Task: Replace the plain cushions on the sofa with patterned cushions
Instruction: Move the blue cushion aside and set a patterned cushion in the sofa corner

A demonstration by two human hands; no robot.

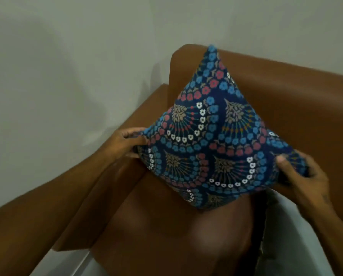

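The patterned cushion (212,140), dark blue with rings of blue, red and white flowers and fan-shaped motifs, is held on a diagonal in the corner of the sofa (286,100). Its upper corner points up along the backrest near the top edge, and its lower corner is down close to the seat; whether it touches the seat cannot be told.

The left hand (126,141) pinches the cushion's left corner, thumb on the front and fingers curled behind the fabric. The right hand (304,176) grips the right corner in the same way, thumb pressed on the patterned face and fingers folded round the edge. Both forearms are bare.

The sofa is brown and smooth, with the armrest (146,108) just to the left of the cushion and the seat below it. On the seat at the lower right lies a pale, plain cushion (290,242), partly covered by the right forearm. Behind the sofa stands a plain light wall (77,56), and a strip of pale floor (67,263) shows at the lower left.
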